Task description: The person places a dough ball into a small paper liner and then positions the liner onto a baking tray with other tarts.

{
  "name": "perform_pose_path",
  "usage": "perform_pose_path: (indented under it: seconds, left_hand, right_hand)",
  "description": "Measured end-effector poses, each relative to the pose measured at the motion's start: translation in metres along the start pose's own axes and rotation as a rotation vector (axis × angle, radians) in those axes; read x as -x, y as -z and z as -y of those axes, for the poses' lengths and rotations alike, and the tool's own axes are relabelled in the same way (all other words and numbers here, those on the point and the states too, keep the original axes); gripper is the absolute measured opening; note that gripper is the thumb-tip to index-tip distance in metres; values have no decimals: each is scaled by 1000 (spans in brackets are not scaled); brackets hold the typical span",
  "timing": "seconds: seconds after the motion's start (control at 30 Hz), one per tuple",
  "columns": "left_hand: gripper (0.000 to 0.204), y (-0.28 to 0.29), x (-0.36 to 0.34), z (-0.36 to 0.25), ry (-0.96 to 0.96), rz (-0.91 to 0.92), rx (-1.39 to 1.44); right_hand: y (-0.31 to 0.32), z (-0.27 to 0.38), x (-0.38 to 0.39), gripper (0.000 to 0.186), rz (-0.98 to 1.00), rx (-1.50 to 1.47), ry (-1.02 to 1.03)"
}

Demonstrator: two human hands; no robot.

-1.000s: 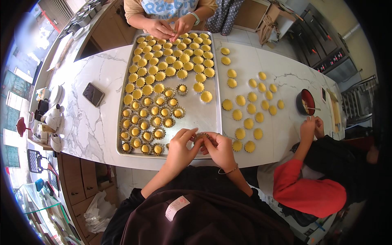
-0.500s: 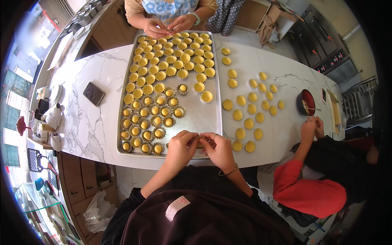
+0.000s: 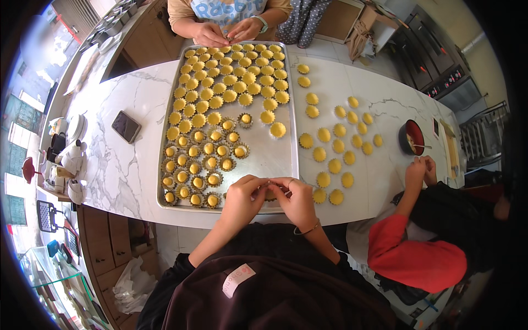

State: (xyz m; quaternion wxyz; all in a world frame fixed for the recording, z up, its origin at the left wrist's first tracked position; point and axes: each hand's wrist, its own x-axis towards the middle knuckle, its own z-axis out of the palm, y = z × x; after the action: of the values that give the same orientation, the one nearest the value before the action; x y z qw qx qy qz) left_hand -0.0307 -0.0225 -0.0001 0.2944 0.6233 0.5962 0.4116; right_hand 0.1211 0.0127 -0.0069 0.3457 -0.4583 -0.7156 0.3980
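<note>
Over the near edge of the metal tray (image 3: 267, 157), right of its middle, the left hand (image 3: 243, 197) and right hand (image 3: 297, 199) pinch a small fluted mould (image 3: 270, 194), fingers nearly closed and partly hiding it. Ball-filled moulds (image 3: 208, 148) crowd the near left corner; yellow tart shells (image 3: 240, 87) line the far edge.

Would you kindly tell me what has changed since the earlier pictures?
The left hand and right hand shifted on the tin, which now shows lower between them. The co-worker's hands opposite moved slightly left. Nothing was visibly let go; tray and phone stayed put.
</note>
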Motion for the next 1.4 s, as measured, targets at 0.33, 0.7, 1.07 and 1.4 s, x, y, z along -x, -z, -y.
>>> perform_pose_path:
  seconds: [0.33, 0.7, 1.07, 1.4]
  left_hand:
    - [19, -1, 1, -1, 60, -59, 29]
    - [24, -3, 2, 0, 11, -75, -29]
    - [22, 0, 3, -4, -6, -41, -65]
    - [22, 0, 3, 1, 11, -32, 22]
  right_hand:
    - [0, 2, 0, 19, 39, 30, 2]
    - [-3, 1, 2, 19, 9, -121, -47]
    - [-4, 6, 0, 18, -54, -112, 27]
    - [1, 11, 0, 18, -16, -44, 9]
